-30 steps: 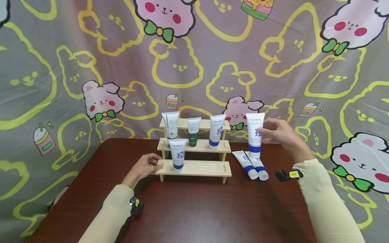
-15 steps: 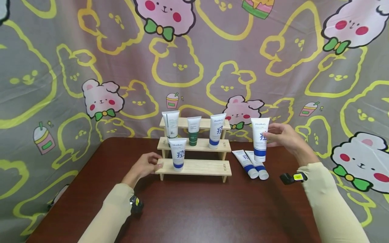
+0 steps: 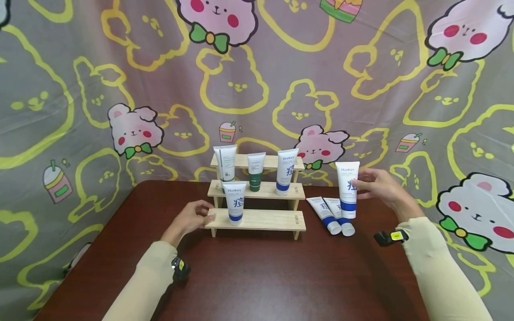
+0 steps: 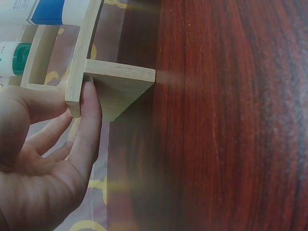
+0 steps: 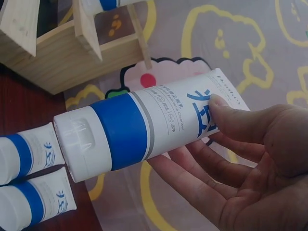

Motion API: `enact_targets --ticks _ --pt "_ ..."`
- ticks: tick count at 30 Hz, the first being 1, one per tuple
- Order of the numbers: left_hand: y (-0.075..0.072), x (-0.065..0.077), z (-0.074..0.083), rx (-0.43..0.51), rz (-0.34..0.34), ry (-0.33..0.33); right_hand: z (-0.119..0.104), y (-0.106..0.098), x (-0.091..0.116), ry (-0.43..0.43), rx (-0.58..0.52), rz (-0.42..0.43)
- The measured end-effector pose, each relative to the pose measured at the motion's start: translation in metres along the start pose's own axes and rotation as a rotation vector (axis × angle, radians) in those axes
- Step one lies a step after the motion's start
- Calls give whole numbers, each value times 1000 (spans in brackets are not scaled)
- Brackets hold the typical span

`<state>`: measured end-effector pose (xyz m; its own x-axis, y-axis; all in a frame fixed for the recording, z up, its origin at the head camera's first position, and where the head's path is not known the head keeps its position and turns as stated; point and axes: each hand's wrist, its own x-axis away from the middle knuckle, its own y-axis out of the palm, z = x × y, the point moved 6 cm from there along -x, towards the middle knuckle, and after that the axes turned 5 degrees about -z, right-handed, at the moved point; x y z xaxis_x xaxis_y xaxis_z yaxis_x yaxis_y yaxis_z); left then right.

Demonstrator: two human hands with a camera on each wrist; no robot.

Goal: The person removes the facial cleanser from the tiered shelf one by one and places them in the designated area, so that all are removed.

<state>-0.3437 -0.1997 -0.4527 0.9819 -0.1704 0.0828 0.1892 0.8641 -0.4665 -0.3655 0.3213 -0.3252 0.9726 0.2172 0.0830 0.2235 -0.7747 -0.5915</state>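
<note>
My right hand (image 3: 377, 185) holds a white and blue cleanser tube (image 3: 347, 187) upright, cap down, thumb on its front and fingers behind. In the right wrist view the tube (image 5: 144, 127) is gripped near its flat end. Two similar tubes (image 3: 321, 211) (image 3: 336, 211) lie on the table below it. My left hand (image 3: 192, 218) pinches the left end of the wooden rack's (image 3: 265, 219) lowest shelf; thumb and a finger sandwich the board (image 4: 74, 82). On that shelf stands one blue-banded tube (image 3: 235, 203).
The rack's middle shelf carries a tall white tube (image 3: 226, 162), a green and white tube (image 3: 255, 171) and another blue-banded tube (image 3: 286, 171). A dark red table (image 3: 257, 272) lies beneath, with a patterned curtain (image 3: 257, 67) behind.
My right hand has moved rightward and lower with the cleanser tube, from above the two lying tubes to their right side. My left hand keeps its hold on the shelf.
</note>
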Motion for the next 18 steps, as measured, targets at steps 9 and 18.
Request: enact_targets --ticks 9,18 --pt "1 1 1 -2 1 -12 13 0 -2 16 -18 -10" --pt "1 1 0 -12 5 -23 20 -1 0 7 -42 -13"
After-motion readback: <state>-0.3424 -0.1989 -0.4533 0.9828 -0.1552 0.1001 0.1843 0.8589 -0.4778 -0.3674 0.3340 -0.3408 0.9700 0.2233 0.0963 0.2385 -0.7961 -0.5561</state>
